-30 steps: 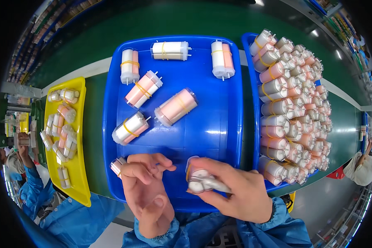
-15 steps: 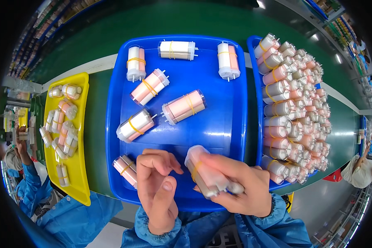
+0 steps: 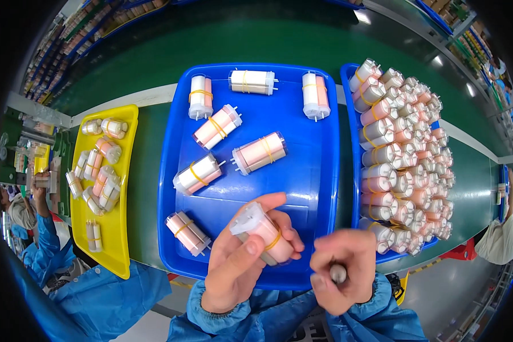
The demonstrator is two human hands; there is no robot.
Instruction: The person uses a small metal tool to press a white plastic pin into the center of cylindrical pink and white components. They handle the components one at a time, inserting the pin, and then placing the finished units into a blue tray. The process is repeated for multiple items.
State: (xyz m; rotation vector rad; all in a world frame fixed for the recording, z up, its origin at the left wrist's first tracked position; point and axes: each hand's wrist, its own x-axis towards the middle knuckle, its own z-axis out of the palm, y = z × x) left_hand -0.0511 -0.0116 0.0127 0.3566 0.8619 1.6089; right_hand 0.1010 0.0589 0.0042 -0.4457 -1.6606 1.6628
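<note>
The banded cylinder (image 3: 272, 236) has changed hands: 0.5 s ago the right hand (image 3: 356, 268) held it, and now the left hand (image 3: 233, 268), empty then, grasps it above the near part of the blue tray (image 3: 302, 185). The right hand is apart from it, curled around a small grey round-ended piece (image 3: 338, 273). 7 other banded cylinders (image 3: 260, 153) lie in the tray as before

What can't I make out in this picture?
All in the head view:
- Grey round-ended object: mostly hidden by the curled fingers of the right hand.
- Yellow-banded cylinder bundle: its underside is covered by the left hand.
- Right-hand blue tray: floor mostly hidden by piled cylinder bundles.
- Whatever the far-left co-worker's hand holds: too small.
</note>
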